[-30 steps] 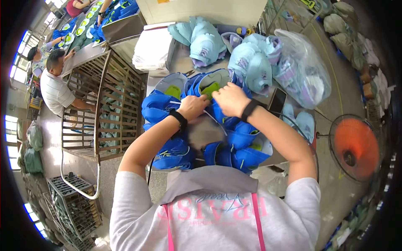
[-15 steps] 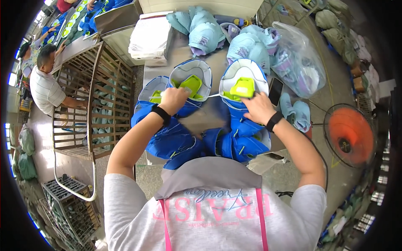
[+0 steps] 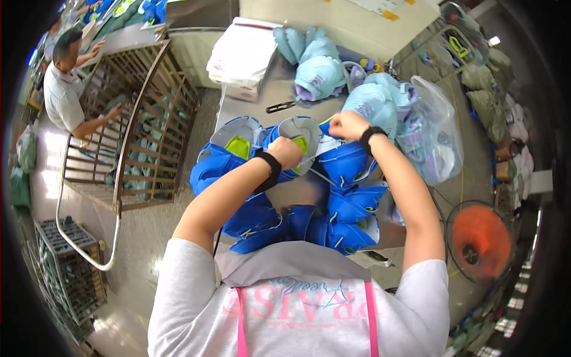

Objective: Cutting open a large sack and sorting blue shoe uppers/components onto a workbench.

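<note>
While reaching over the grey surface (image 3: 247,108), can see at far left a person (image 3: 64,89) in a pale shirt, with one hand among the bars of a brown slatted rack (image 3: 122,172). Next along, can make out a stack of white sheets (image 3: 242,56) at the back left corner. Nearer, find blue shoe uppers (image 3: 209,172) crowded together on the surface, with pale linings and a yellow-green insert (image 3: 239,147) in one opening. Notice a slim dark tool (image 3: 281,107) lying flat behind them. Have left hand (image 3: 284,153) at the opening of the next blue upper (image 3: 304,131), with fingers curled in; cannot tell their exact grip. Farther right, have right hand (image 3: 351,126) at the far edge of a blue-and-white upper (image 3: 343,168), with fingers bent tightly toward the palm; cannot tell an empty fist from a pinch. Toward the front, see more blue uppers (image 3: 351,235), touching one another. Beyond the right hand, observe pale-blue uppers (image 3: 376,98) heaped up, then a clear plastic bag (image 3: 441,152) with similar uppers inside. At far right, spot an orange fan (image 3: 482,235).
</note>
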A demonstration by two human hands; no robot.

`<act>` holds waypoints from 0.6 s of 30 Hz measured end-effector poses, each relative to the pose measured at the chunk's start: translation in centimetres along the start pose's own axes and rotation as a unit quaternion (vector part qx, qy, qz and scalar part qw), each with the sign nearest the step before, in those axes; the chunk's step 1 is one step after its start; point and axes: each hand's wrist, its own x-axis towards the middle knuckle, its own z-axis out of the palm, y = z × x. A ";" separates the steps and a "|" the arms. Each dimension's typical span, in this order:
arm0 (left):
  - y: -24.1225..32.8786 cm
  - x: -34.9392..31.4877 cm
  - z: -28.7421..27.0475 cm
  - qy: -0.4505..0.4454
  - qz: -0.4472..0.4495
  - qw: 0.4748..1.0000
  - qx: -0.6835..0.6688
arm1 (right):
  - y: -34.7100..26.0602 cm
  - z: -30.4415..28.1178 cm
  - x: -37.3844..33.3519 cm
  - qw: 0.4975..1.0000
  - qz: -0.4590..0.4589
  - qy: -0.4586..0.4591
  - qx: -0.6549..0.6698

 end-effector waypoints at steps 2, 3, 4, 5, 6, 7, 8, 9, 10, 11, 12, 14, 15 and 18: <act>-0.2 -0.6 0.0 0.016 -0.014 0.997 -0.071 | -2.1 -0.5 4.3 0.999 -0.016 0.019 0.021; 0.1 -0.1 -0.2 0.017 0.002 0.999 -0.047 | -1.8 0.2 6.9 0.998 -0.045 0.037 -0.020; 0.4 0.3 -0.3 0.016 0.017 0.999 -0.023 | -1.6 1.2 9.1 0.998 -0.041 0.016 -0.034; 0.5 0.5 0.3 0.022 0.010 1.000 0.006 | -2.6 1.8 11.2 0.995 -0.016 -0.023 -0.091; 0.4 0.8 0.6 0.017 0.000 1.000 -0.002 | -3.4 2.3 13.1 0.987 0.011 -0.057 -0.149; 0.4 1.0 1.0 0.048 -0.026 0.998 -0.021 | -4.2 3.1 14.7 0.987 0.023 -0.056 -0.148; 0.4 1.4 1.5 0.077 -0.048 0.995 -0.039 | -4.2 4.4 16.4 0.987 0.038 -0.055 -0.145; 0.3 0.9 1.4 0.100 -0.048 0.992 -0.059 | -5.2 5.3 17.4 0.982 0.016 -0.073 -0.173; 0.1 0.9 1.7 0.090 -0.058 0.992 -0.071 | -5.9 5.8 18.2 0.983 0.000 -0.080 -0.163; 0.1 1.2 2.2 0.122 -0.055 0.989 -0.068 | -5.3 6.9 19.2 0.986 -0.031 -0.059 -0.151; 0.4 1.6 2.6 0.156 -0.048 0.985 -0.064 | -4.2 7.7 20.3 0.988 -0.057 -0.037 -0.138; 0.9 1.5 1.6 0.119 -0.057 0.989 -0.063 | -4.0 7.8 21.2 0.972 -0.059 -0.079 -0.216; 0.9 1.3 1.9 0.112 -0.052 0.991 -0.042 | -5.4 7.0 20.4 0.964 -0.078 -0.114 -0.227; 1.9 1.0 2.4 0.124 -0.087 0.986 -0.063 | -5.9 6.9 18.7 0.933 -0.158 -0.082 -0.313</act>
